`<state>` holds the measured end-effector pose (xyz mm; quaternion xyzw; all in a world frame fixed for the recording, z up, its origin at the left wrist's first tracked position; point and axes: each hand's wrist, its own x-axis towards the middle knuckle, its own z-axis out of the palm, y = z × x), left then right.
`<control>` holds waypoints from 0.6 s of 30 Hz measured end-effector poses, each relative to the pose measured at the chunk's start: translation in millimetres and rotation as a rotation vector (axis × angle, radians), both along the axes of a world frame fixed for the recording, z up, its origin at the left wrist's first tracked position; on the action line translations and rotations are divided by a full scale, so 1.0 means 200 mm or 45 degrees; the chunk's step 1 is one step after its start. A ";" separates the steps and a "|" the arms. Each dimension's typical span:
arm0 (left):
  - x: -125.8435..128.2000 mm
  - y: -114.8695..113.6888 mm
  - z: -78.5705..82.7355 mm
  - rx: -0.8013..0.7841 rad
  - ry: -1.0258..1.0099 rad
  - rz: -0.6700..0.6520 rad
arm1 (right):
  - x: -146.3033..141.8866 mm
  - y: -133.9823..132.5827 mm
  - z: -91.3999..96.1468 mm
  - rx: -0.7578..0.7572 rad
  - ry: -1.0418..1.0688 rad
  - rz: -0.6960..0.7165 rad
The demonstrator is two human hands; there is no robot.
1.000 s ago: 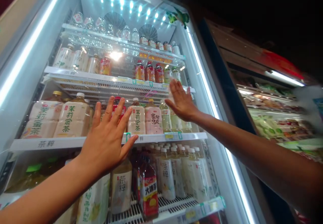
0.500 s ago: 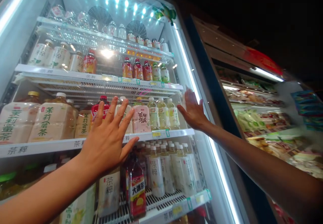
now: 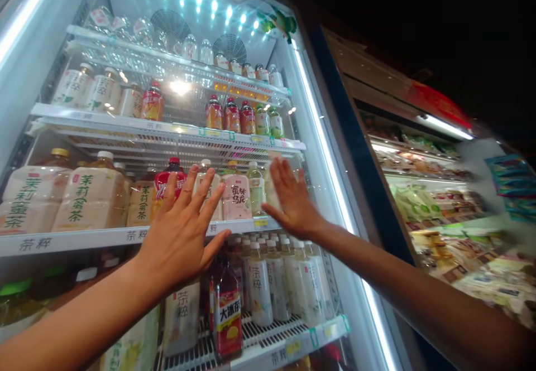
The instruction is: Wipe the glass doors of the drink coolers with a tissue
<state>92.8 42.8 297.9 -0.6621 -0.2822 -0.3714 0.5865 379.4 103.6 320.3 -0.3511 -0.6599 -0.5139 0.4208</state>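
My left hand (image 3: 180, 242) is raised and spread, its back toward my camera, in front of an upright drinks cooler (image 3: 44, 30). Its fingertips overlap the red-capped bottle (image 3: 181, 180) and, in my view, reach toward the pink-labelled bottle (image 3: 237, 197) on the middle shelf (image 3: 92, 237). My right hand (image 3: 293, 203) is open too, thumb toward the left one, its fingers blurred; it covers the right end of that same row, beside a pale yellow bottle (image 3: 255, 189). Neither hand holds anything. A white glare (image 3: 180, 87) floats in front of the upper bottles, so I judge there is a pane of glass between, though I can't tell whether either palm touches it. I read the step in hand as both arms held out, with no grasp begun. Any move from here calls for finding that surface first and keeping my hands apart; the dark red bottle (image 3: 228, 321) stands upright one shelf below.
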 end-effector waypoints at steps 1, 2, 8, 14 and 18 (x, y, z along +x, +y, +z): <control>-0.03 0.00 0.00 -0.002 -0.007 0.010 | -0.08 -0.03 -0.04 -0.004 -0.174 0.035; -0.06 -0.01 -0.01 0.002 -0.012 0.022 | -0.14 -0.05 -0.05 -0.015 -0.328 0.066; -0.35 -0.10 -0.01 0.019 -0.037 0.144 | -0.13 -0.02 0.41 -0.085 0.098 0.055; -0.69 -0.18 -0.03 0.051 -0.105 0.198 | -0.56 -0.11 0.38 -0.055 -0.269 0.113; -0.86 -0.21 -0.09 0.071 -0.139 0.202 | -0.81 -0.20 0.49 -0.083 -0.615 0.109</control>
